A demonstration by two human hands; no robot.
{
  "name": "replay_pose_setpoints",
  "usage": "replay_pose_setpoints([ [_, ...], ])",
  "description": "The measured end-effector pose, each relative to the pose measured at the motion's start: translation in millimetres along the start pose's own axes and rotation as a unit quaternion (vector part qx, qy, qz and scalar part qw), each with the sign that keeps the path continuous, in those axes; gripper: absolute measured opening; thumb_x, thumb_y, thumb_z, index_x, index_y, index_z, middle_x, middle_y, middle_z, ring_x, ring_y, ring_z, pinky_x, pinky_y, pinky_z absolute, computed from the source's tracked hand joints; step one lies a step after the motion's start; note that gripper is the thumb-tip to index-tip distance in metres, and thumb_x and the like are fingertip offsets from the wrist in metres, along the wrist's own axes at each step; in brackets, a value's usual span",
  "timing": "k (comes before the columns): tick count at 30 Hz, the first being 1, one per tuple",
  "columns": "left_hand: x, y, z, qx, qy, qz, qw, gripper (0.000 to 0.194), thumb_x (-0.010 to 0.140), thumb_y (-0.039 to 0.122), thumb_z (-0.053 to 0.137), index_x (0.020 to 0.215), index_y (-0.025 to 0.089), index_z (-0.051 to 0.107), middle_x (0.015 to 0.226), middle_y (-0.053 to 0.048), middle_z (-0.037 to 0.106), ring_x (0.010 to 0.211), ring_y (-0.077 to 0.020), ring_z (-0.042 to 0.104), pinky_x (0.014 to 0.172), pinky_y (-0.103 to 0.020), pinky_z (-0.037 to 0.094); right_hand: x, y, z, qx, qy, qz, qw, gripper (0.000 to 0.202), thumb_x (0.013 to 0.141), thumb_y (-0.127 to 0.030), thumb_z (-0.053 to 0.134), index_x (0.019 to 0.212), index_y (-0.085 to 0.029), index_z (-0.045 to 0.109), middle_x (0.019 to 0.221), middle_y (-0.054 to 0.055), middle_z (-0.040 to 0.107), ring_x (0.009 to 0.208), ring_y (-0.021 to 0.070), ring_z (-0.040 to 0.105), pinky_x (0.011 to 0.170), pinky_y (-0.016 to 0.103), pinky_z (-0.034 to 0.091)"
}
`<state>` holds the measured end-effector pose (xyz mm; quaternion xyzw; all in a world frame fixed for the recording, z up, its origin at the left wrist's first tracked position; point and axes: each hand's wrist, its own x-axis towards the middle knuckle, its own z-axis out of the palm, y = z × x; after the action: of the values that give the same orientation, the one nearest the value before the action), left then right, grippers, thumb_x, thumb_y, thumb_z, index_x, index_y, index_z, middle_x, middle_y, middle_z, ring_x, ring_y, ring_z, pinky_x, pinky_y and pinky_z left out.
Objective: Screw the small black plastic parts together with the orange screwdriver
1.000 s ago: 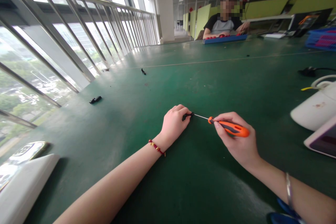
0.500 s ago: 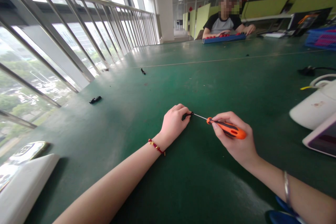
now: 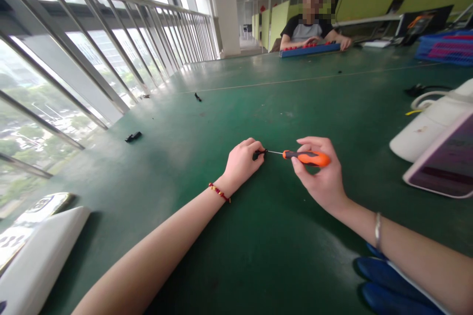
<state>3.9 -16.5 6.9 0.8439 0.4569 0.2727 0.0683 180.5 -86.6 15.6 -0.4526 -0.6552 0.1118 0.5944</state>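
Note:
My left hand (image 3: 243, 160) rests on the green table (image 3: 207, 236), its fingers pinching a small black part (image 3: 260, 153). My right hand (image 3: 323, 177) holds an orange and black screwdriver (image 3: 312, 158) by its handle, between thumb and fingers. The screwdriver lies nearly level, and the tip of its thin shaft meets the black part at my left fingertips. How the tip sits in the part is too small to tell.
Two black pieces (image 3: 133, 137) (image 3: 198, 97) lie left. A white box (image 3: 48, 256) and phone are at near left. A white object (image 3: 432, 123) and pink-edged device (image 3: 443, 162) stand right. A person (image 3: 308, 29) sits across behind a blue tray (image 3: 310, 49).
The screwdriver has turned closer to level, and my right hand has opened somewhat around its handle. The camera view has shifted slightly. My left hand keeps its hold on the black part.

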Motion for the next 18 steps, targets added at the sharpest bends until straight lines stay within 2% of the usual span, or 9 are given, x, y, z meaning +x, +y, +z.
replay_pose_setpoints([
  [2, -0.5, 0.3, -0.6, -0.001, -0.004, 0.004, 1.0, 0.012, 0.079, 0.017, 0.054, 0.084, 0.02, 0.064, 0.093, -0.002, 0.065, 0.081, -0.0151, 0.061, 0.072, -0.026, 0.05, -0.6, 1.0, 0.2, 0.017, -0.003, 0.006, 1.0, 0.029, 0.077, -0.021, 0.061, 0.103, -0.023, 0.05, 0.071, -0.004, 0.052, 0.06, 0.0126, 0.055, 0.058, 0.026, 0.048],
  [4, -1.0, 0.4, -1.0, -0.006, -0.005, 0.01, 1.0, 0.013, 0.079, 0.017, 0.053, 0.084, 0.02, 0.064, 0.093, -0.003, 0.064, 0.082, -0.0148, 0.061, 0.072, -0.026, 0.05, -1.0, 1.6, -0.4, 0.008, -0.021, 0.02, 1.0, 0.029, 0.077, -0.023, 0.062, 0.103, -0.022, 0.05, 0.067, -0.005, 0.049, 0.057, 0.012, 0.052, 0.056, 0.026, 0.046],
  [8, -1.3, 0.7, -0.9, -0.008, -0.004, 0.012, 1.0, 0.011, 0.078, 0.017, 0.054, 0.083, 0.02, 0.063, 0.093, -0.002, 0.064, 0.081, -0.0145, 0.061, 0.071, -0.025, 0.049, -1.5, 0.0, -2.3, -0.029, -0.066, 0.032, 0.997, 0.007, 0.081, -0.029, 0.059, 0.081, -0.022, 0.056, 0.056, -0.005, 0.054, 0.051, 0.0119, 0.052, 0.053, 0.025, 0.042],
  [10, -1.1, 1.0, -0.5, -0.006, -0.004, 0.012, 1.0, 0.01, 0.078, 0.017, 0.055, 0.082, 0.02, 0.063, 0.092, -0.002, 0.064, 0.08, -0.0143, 0.061, 0.07, -0.025, 0.049, -1.4, -1.0, -2.1, -0.023, -0.052, 0.017, 0.998, 0.005, 0.08, -0.026, 0.059, 0.083, -0.023, 0.056, 0.058, -0.004, 0.055, 0.051, 0.0123, 0.053, 0.055, 0.026, 0.044],
  [14, -0.3, 0.9, 0.7, -0.009, -0.006, 0.014, 1.0, 0.01, 0.077, 0.016, 0.055, 0.082, 0.02, 0.062, 0.091, -0.002, 0.063, 0.08, -0.0144, 0.061, 0.071, -0.025, 0.049, -0.3, 0.2, -0.5, -0.01, 0.002, -0.016, 1.0, 0.025, 0.076, -0.019, 0.06, 0.099, -0.023, 0.052, 0.069, -0.004, 0.054, 0.057, 0.0126, 0.054, 0.061, 0.028, 0.048],
  [16, 0.0, 0.4, 1.1, -0.014, -0.008, 0.017, 1.0, 0.01, 0.076, 0.016, 0.054, 0.082, 0.02, 0.062, 0.091, -0.002, 0.062, 0.081, -0.0144, 0.06, 0.072, -0.025, 0.049, 0.0, 1.3, -0.7, -0.014, -0.009, -0.005, 1.0, 0.027, 0.075, -0.021, 0.061, 0.1, -0.023, 0.051, 0.067, -0.005, 0.052, 0.057, 0.0129, 0.054, 0.06, 0.027, 0.048],
  [18, 0.1, -0.2, 1.4, -0.018, -0.01, 0.018, 1.0, 0.01, 0.076, 0.017, 0.054, 0.083, 0.02, 0.062, 0.091, -0.002, 0.062, 0.081, -0.0144, 0.06, 0.073, -0.025, 0.049, -0.3, 1.4, -1.4, -0.029, -0.037, 0.016, 0.999, 0.017, 0.077, -0.025, 0.061, 0.092, -0.023, 0.054, 0.058, -0.006, 0.051, 0.054, 0.0131, 0.053, 0.057, 0.027, 0.046],
])
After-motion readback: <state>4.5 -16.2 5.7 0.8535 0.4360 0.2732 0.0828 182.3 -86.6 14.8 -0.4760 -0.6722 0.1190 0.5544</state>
